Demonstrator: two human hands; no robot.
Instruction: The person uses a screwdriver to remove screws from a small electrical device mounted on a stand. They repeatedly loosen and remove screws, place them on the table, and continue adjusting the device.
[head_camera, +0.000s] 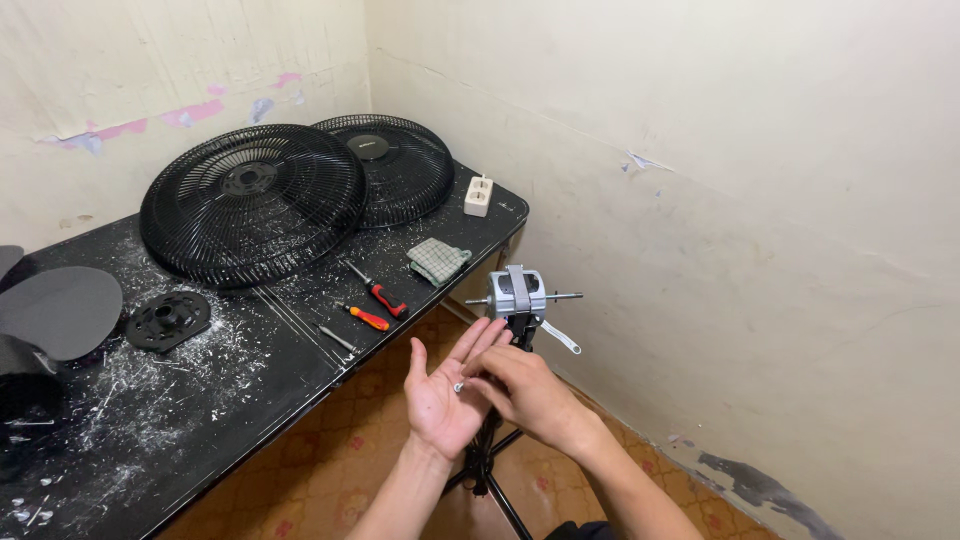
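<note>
L hand (447, 395) palm up, fingers spread and slightly cupped, works as a tray: small silver screw-like bit (458, 386) sits near palm centre, so it can't roll off. R hand (527, 392) lies over L from the right, thumb + index tips pressed together, pinching at that bit; other fingers curled. Bit too small to tell head end or long axis.

Both hands just below bare grey metal fan motor with steel shaft (519, 293), mounted atop black stand pole (487, 450) w/ tripod legs on orange patterned floor tiles (330, 460). Motor shaft runs approx. horizontal, long axis L–R in view, one end pointing to cream wall (750, 250), other to black scratched table (200, 400). Thin silver lever hangs off motor underside toward lower right.

On table, well apart from hands: two black wire fan grilles (255, 200) lying flat, overlapping; two red/orange-handled screwdrivers (372, 305) side by side, tips toward upper left; checked green cloth (438, 260); white socket block (478, 195); black round plastic hub (168, 318); grey fan blade (60, 310) at left edge.
</note>
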